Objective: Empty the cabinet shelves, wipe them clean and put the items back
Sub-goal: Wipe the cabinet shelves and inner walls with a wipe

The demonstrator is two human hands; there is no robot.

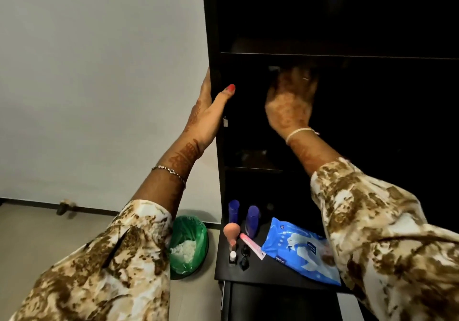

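Observation:
A dark cabinet fills the right of the head view, its shelves in deep shadow. My left hand holds the cabinet's left side panel, with the thumb inside and the fingers behind the edge. My right hand reaches deep into the middle shelf, back of the hand toward me. A small pale scrap shows at its fingertips, but the dark hides what it is and whether the fingers hold it. A blue pack of wipes lies on the low black top below.
On the low top stand two blue bottles, a pink sponge, a pink tube, a white-capped nail polish and a small black bottle. A green-lined bin with white tissue sits on the floor by the wall.

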